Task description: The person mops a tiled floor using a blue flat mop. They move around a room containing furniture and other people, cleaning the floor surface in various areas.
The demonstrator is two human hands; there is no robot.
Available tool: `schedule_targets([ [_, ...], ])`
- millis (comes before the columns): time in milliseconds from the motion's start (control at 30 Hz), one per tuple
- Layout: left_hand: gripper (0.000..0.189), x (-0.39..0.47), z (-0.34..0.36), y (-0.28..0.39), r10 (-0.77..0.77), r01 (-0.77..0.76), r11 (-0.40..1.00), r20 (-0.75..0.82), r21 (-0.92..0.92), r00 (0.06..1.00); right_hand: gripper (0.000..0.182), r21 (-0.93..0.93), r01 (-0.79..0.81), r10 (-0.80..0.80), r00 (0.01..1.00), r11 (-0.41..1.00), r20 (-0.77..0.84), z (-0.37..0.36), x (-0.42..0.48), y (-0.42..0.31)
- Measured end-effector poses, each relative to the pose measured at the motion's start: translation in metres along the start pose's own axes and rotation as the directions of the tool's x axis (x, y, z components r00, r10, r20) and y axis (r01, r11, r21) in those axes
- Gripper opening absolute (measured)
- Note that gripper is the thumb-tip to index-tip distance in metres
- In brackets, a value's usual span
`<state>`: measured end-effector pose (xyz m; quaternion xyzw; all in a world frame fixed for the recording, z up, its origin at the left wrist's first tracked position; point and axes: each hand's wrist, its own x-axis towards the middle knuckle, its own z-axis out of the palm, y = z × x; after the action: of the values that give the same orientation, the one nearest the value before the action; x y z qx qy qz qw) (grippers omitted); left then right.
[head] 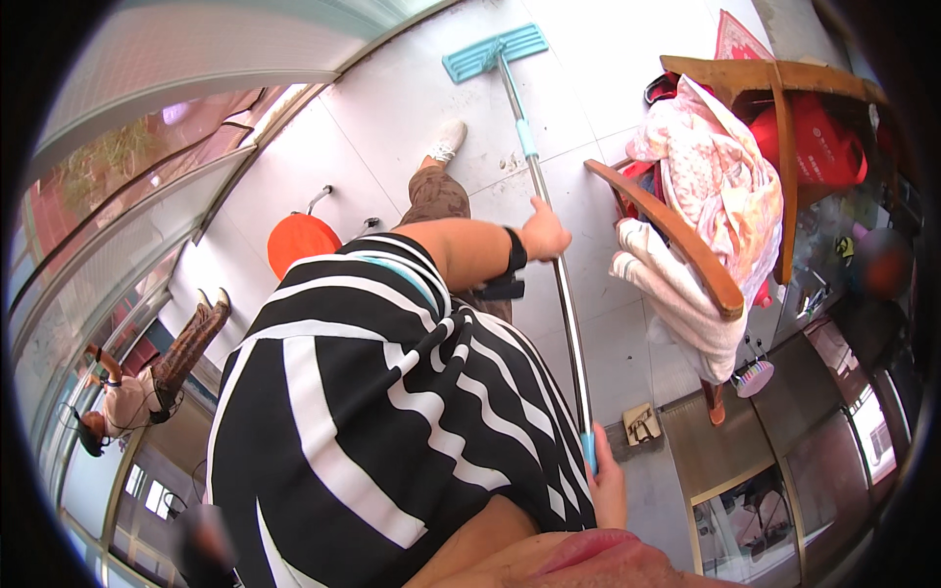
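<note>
A flat mop with a ridged teal head stands on the pale tiled floor, its metal pole slanting down towards me. My left hand, with a black band at the wrist, is closed around the middle of the pole. Near the pole's top end, my right hand holds the blue grip; part of that hand and its forearm is hidden. A white shoe of mine is on the floor left of the mop.
On the right, a wooden chair bears bunched cloths and a red bag. An orange round stool is at the left, beside glass panels with metal frames. Another person stands farther left.
</note>
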<state>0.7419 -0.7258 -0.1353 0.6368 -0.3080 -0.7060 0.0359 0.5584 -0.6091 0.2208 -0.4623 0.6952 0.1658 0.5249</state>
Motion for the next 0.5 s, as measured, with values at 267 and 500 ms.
schedule_targets([
  [267, 0.091, -0.087, 0.113, -0.006, -0.167, 0.211, 0.896, 0.144, -0.391, 0.975, 0.056, 0.399, -0.297, 0.29, 0.954, 0.867, 0.081, -0.033, -0.09, 0.097],
  [500, 0.093, 0.01, 0.082, 0.009, 0.265, -0.269, 0.961, -0.079, -0.056, 0.961, 0.058, 0.652, -0.085, 0.105, 0.994, 0.754, 0.009, 0.019, -0.031, 0.082],
])
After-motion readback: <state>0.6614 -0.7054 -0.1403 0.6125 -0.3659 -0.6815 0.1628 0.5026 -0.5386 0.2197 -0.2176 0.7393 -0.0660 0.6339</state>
